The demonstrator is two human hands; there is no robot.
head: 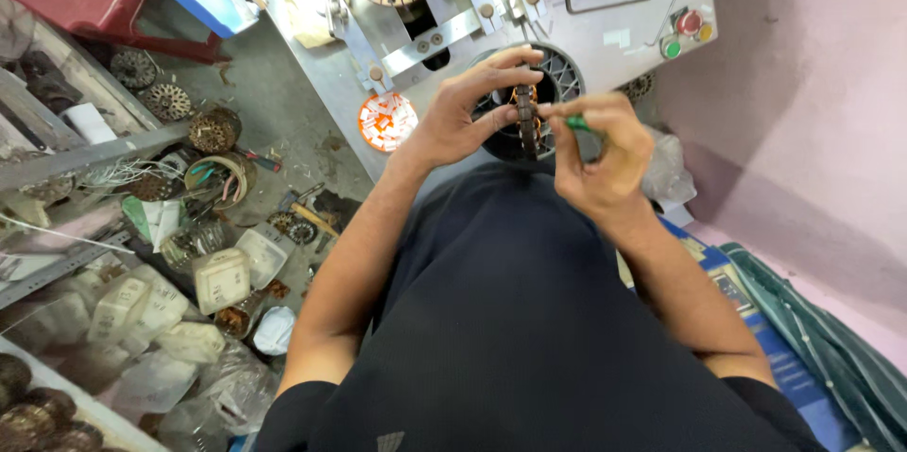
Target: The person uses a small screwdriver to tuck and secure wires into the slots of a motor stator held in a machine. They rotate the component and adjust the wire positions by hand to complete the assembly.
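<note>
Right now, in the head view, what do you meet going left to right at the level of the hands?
Round orange-and-white dish of small parts → left hand → dark ring-shaped stator with copper windings → right hand pinching a small green tool → crumpled clear plastic bag.

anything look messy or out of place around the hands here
Nothing odd at the hands: the left hand holds a wound stator ring edge-on, and the right hand pinches a green tool. The floor to the left is littered with loose stators and wires.
</note>
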